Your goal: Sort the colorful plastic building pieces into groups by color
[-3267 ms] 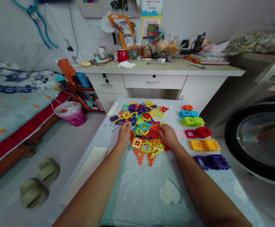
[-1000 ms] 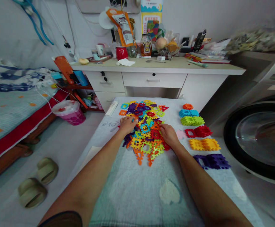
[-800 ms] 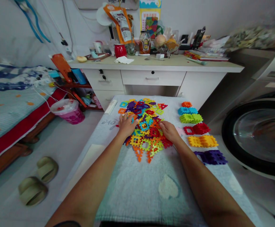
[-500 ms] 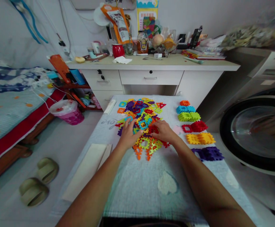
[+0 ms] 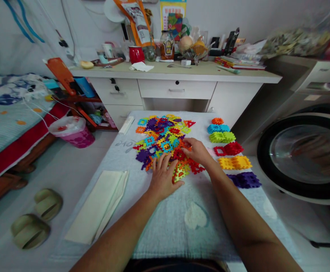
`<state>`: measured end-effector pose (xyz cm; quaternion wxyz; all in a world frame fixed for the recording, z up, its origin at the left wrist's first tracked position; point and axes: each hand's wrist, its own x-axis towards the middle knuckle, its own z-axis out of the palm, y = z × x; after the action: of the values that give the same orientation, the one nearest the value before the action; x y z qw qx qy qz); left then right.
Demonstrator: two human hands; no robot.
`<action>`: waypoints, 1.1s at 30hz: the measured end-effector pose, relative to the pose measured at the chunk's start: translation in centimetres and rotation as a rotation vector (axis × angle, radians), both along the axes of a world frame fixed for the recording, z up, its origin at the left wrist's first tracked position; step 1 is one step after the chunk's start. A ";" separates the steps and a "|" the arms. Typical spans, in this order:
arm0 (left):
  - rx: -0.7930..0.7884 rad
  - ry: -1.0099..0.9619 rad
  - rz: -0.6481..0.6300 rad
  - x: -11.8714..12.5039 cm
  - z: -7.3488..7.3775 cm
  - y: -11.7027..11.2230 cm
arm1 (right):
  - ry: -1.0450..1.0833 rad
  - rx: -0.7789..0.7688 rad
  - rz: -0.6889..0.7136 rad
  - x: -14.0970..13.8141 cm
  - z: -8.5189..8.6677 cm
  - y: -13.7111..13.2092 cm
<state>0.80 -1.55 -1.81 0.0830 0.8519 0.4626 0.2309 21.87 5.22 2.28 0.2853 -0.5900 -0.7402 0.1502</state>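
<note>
A heap of colourful interlocking plastic pieces (image 5: pixel 156 138) covers the middle of the cloth-covered table (image 5: pixel 165 230). My left hand (image 5: pixel 162 177) lies palm down with fingers spread over the near edge of the heap, beside a yellow-green piece (image 5: pixel 180 173). At the heap's right side rests my right hand (image 5: pixel 195 151), its thumb and bent fingers apart among red and orange pieces. To the right, pieces sorted by colour stand in rows: orange (image 5: pixel 217 121), blue (image 5: pixel 218 129), green (image 5: pixel 222 137), red (image 5: pixel 233 149), yellow (image 5: pixel 235 163) and purple (image 5: pixel 244 180).
A folded cream cloth (image 5: pixel 96 206) lies on the table's left, with a white strip-like object (image 5: pixel 126 125) farther back. Behind stands a white desk (image 5: pixel 178 88) with jars and packets. A washing machine (image 5: pixel 301 98) is at right, a pink bin (image 5: pixel 81 139) at left.
My left hand has come down and towards me, from the heap's middle to its near edge, covering the orange pieces there. My right hand stays nearly in place. The view has shifted slightly.
</note>
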 end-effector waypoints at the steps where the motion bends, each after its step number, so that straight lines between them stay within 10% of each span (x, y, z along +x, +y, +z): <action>1: 0.002 0.004 0.005 0.0 0.0 0.0 | 0.030 -0.015 -0.006 0.2 -0.1 0.1; 18: 0.026 -0.045 0.087 -1.1 -0.2 0.8 | -0.202 -0.034 0.150 -0.5 0.5 -0.6; 24: 0.058 -0.230 0.219 -2.4 0.3 1.9 | -0.102 0.034 0.043 3.1 2.3 0.0; 33: 0.015 -0.326 0.462 -4.3 -0.6 4.0 | -0.490 -0.130 -0.035 11.2 6.2 0.7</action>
<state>-3.53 2.48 -2.37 0.0953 0.6762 0.6232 0.3812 33.03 5.96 8.52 0.0615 -0.6385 -0.7658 0.0452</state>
